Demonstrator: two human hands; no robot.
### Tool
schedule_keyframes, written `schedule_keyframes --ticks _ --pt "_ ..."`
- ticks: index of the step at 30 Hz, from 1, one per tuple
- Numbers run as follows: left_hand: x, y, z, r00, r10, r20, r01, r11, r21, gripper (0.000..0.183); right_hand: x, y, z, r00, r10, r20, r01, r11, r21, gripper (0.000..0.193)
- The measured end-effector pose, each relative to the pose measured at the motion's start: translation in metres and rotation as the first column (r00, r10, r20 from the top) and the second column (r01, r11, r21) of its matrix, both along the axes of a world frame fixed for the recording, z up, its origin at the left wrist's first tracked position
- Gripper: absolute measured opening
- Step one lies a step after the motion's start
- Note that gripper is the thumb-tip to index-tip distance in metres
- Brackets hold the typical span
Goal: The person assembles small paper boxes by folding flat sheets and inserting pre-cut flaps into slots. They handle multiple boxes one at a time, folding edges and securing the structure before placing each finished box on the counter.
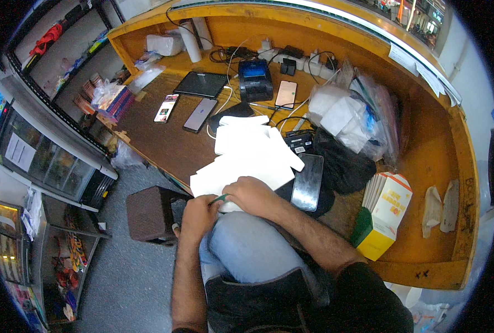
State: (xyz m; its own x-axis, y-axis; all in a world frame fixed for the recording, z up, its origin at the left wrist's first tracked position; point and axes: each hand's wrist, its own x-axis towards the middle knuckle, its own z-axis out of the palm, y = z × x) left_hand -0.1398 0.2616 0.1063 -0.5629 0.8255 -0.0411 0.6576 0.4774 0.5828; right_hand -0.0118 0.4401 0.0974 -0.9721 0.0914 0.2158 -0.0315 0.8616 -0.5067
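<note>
My left hand [198, 215] is closed in a pinch on a thin green strip [219, 198] just above my knees. My right hand [250, 194] curls over the strip's other end, its fingers bent together against it. What the strip belongs to is mostly hidden by my hands. Right in front of them, a pile of blank white cardboard pieces [249, 152] spreads over the desk's near edge. The pieces overlap at various angles, some with rounded flaps. A bit of white shows below my right hand, over the jeans.
Beside the pile lies a dark phone [308, 182]. Printed white, yellow and green cartons [385, 208] stand at the right. Farther back are more phones, a black tablet [201, 84], a black printer-like device [255, 79], cables and plastic bags [347, 114]. A brown stool [153, 213] stands left.
</note>
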Motion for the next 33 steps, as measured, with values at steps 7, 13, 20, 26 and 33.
schedule_keyframes --ticks 7,13,20,26,33 --pt "-0.026 0.006 0.012 0.986 -0.049 0.161 0.055 0.998 -0.033 0.026 0.004 0.025 0.014 0.986 -0.072 0.152 0.108 0.963 -0.246 0.042" --pt "-0.031 0.006 0.017 0.997 0.019 0.081 -0.02 1.0 0.012 0.025 0.019 0.048 0.027 0.987 -0.037 0.155 0.026 0.997 0.075 0.03" --pt "-0.021 0.01 0.025 0.959 -0.13 -0.25 0.167 0.977 0.131 0.025 0.009 0.035 0.009 0.987 -0.094 0.131 0.087 0.995 0.055 0.023" --pt "-0.007 0.028 0.014 0.986 -0.097 -0.134 0.096 0.995 -0.01 0.021 0.012 0.045 0.022 0.946 -0.049 0.321 0.2 0.867 -0.457 0.029" --pt "-0.025 0.021 0.034 0.999 -0.025 -0.029 0.023 0.998 -0.053 0.025 0.028 0.058 0.045 0.992 -0.008 0.125 0.003 0.999 0.036 0.029"
